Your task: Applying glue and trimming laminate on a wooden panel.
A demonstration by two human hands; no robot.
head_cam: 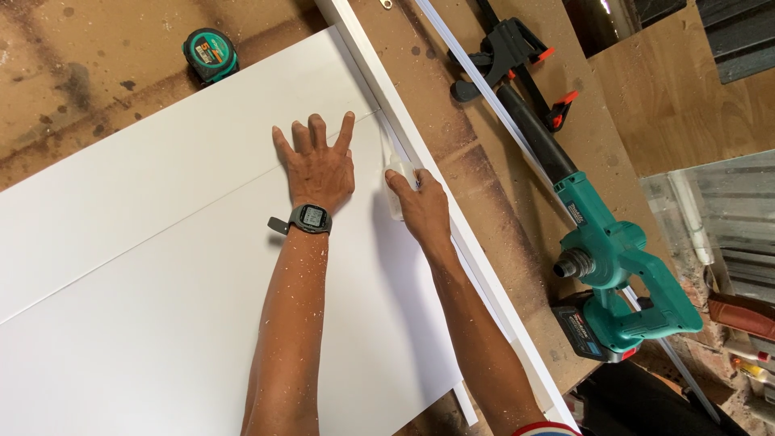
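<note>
Left hand (317,165) open, flat on white board (161,266), centre frame. Right hand (416,206) grips small white bottle (395,173) just beside it.

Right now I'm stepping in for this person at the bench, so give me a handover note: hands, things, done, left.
Left hand: flat, fingers spread, pressing the white panel beside a seam.
Right hand: shut on a small white bottle, nozzle at the gap between panel and white edge strip.
Nearby: tape measure, teal cordless drill, bar clamp, all untouched.
Done: panels laid together.
Left: the rest of the edge joint, by the look of it.
</note>
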